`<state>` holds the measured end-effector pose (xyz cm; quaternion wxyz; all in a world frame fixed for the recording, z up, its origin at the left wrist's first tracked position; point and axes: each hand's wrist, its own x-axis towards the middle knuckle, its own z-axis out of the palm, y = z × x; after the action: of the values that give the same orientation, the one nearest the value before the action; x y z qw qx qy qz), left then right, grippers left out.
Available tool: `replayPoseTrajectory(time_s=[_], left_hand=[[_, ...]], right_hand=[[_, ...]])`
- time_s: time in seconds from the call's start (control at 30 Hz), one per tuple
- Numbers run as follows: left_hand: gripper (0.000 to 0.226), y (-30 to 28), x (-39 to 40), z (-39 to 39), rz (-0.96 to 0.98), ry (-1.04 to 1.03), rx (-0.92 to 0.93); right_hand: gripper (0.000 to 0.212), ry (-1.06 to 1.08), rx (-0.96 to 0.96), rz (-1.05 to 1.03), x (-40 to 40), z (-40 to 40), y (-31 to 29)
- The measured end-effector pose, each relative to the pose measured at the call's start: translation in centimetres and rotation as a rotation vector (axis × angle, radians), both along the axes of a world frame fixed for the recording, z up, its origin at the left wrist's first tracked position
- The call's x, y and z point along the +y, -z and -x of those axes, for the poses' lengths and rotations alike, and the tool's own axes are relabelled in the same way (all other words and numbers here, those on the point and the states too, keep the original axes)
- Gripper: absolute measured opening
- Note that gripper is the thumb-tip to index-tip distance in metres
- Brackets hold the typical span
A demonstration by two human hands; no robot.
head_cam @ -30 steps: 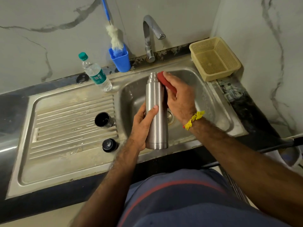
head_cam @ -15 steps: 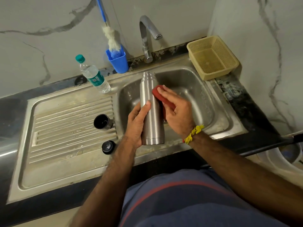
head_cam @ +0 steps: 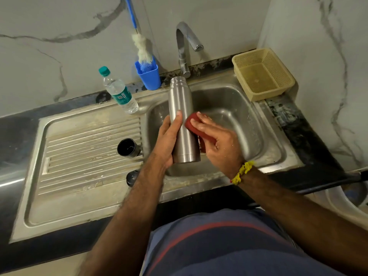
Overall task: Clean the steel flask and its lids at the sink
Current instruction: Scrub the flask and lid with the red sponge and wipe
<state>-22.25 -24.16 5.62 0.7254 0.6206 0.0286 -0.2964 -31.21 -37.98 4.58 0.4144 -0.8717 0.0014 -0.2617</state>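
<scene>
Steel sink [head_cam: 258, 124] with ribbed drainboard [head_cam: 89, 156] at its left. Flask [head_cam: 182, 124], uncapped and roughly upright, held above the basin. Left hand [head_cam: 166, 142] wraps its lower body, thumb along the front. Right hand [head_cam: 217, 142] presses a red scrubber [head_cam: 196, 128] against the flask's right side, fingers curled over it. Cup lid [head_cam: 128, 148] and black stopper [head_cam: 132, 177] rest on the drainboard, apart.

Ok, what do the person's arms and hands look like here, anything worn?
Both forearms are bare, no sleeves or gloves. The right hand looks wet and has a yellow thread band tied round its wrist. The left hand and wrist wear nothing that shows.
</scene>
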Motion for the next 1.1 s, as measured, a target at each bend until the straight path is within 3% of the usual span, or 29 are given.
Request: replayPoseTrajectory(time_s=[0.17, 0.3, 0.43, 0.53, 0.7, 0.87, 0.97, 1.1], left_hand=[[0.065, -0.3, 0.2, -1.5, 0.023, -0.081, -0.006], [0.073, -0.6, 0.4, -2.6, -0.024, -0.115, -0.045], [0.081, -0.7, 0.9, -3.4, 0.0, -0.151, 0.008], [0.07, -0.6, 1.0, -3.4, -0.039, -0.196, 0.005], [0.082, -0.3, 1.3, -3.4, 0.007, -0.207, 0.007], [0.097, 0.2, 1.2, -3.3, 0.048, -0.218, 0.019], [0.086, 0.6, 1.3, -2.9, 0.058, -0.185, -0.007], [0.076, 0.5, 0.5, -1.7, 0.071, -0.201, -0.008]], right_hand=[[0.055, -0.188, -0.106, 0.251, 1.5, 1.2, 0.1], [0.054, -0.075, -0.069, 0.145, 1.9, 0.7, 0.5], [0.053, -0.231, -0.166, 0.256, 1.3, 1.6, 1.0], [0.055, -0.124, -0.088, 0.085, 1.0, 1.2, 1.5], [0.053, -0.166, -0.17, 0.113, 1.0, 1.5, 2.0], [0.053, -0.026, -0.09, -0.041, 1.3, 1.2, 2.4], [0.048, -0.087, -0.156, 0.047, 1.7, 1.2, 1.6], [0.048, 0.01, -0.103, 0.002, 1.5, -0.2, 1.1]])
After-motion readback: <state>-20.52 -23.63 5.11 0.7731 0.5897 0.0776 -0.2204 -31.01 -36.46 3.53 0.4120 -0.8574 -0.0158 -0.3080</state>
